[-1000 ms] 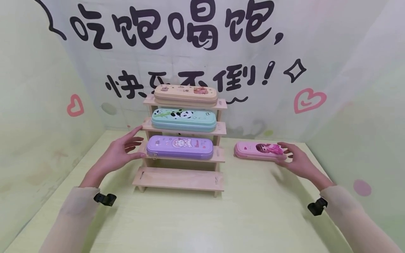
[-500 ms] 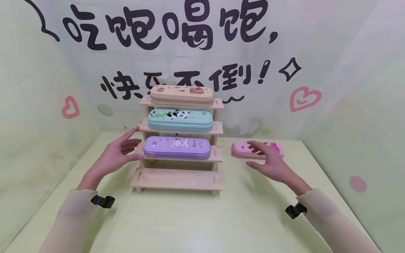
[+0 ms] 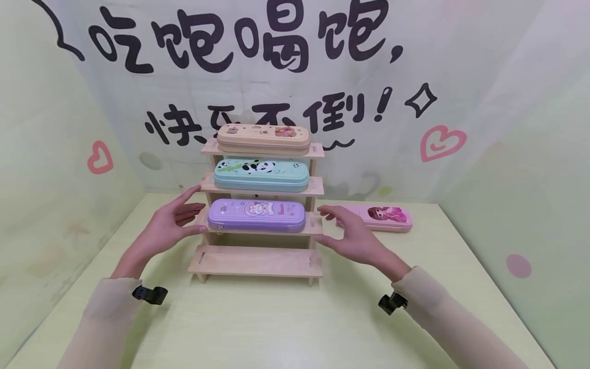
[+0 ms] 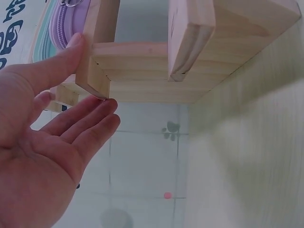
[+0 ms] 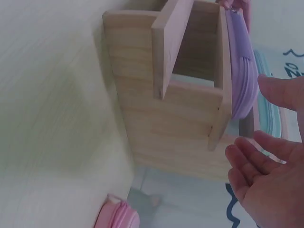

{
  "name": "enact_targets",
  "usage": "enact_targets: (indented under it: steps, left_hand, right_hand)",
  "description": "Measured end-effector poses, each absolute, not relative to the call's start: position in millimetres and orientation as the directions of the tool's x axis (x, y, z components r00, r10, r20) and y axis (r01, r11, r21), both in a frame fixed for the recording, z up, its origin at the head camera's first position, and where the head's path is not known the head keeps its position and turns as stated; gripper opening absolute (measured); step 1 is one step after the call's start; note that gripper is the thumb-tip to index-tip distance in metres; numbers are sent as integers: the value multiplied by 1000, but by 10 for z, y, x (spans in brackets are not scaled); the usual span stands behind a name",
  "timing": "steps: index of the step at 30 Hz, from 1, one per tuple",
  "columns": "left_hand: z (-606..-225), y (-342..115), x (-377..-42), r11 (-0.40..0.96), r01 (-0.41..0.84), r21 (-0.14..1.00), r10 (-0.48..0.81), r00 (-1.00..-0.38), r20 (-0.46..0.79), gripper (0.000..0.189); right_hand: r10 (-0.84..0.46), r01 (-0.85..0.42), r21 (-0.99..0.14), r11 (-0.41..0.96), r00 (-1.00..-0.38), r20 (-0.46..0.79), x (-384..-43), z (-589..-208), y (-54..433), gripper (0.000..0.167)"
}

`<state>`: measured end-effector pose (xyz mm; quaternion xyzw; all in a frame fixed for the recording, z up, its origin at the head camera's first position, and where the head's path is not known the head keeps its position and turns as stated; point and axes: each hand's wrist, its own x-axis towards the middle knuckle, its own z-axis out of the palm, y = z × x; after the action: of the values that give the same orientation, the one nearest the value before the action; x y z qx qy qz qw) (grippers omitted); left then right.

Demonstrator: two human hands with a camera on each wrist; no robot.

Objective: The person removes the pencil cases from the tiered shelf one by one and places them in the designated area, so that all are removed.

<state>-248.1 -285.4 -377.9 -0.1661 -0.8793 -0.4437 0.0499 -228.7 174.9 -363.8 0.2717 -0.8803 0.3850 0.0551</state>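
Note:
A stepped wooden rack carries a cream pencil case on its top tier, a teal panda pencil case below that and a purple rabbit pencil case on the third tier. Its lowest tier is bare. My left hand is at the rack's left end; in the left wrist view its thumb and fingertips touch the end of the purple case's tier. Beside the right end, my right hand has its fingers spread; the right wrist view shows it apart from the purple case.
A pink doll pencil case lies on the table right of the rack, partly behind my right hand. Pale table top extends in front. A printed cloth wall stands behind, with side walls left and right.
My right hand has left the pink pencil case and moved left to the rack's right end. The pink case stays on the table. My left hand keeps its place at the rack.

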Motion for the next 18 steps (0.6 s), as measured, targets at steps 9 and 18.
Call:
enact_targets:
  steps: [9, 18]
  left_hand:
    - [-3781, -2863, -2484, 512, 335, 791, 248, -939, 237, 104]
    - [-3852, -2908, -2559, 442, 348, 827, 280, -929, 241, 104]
  right_hand:
    - [-439, -506, -648, 570, -853, 281, -2375, -3576, 1452, 73]
    - [-448, -466, -673, 574, -867, 218, -2410, -3542, 1314, 74]
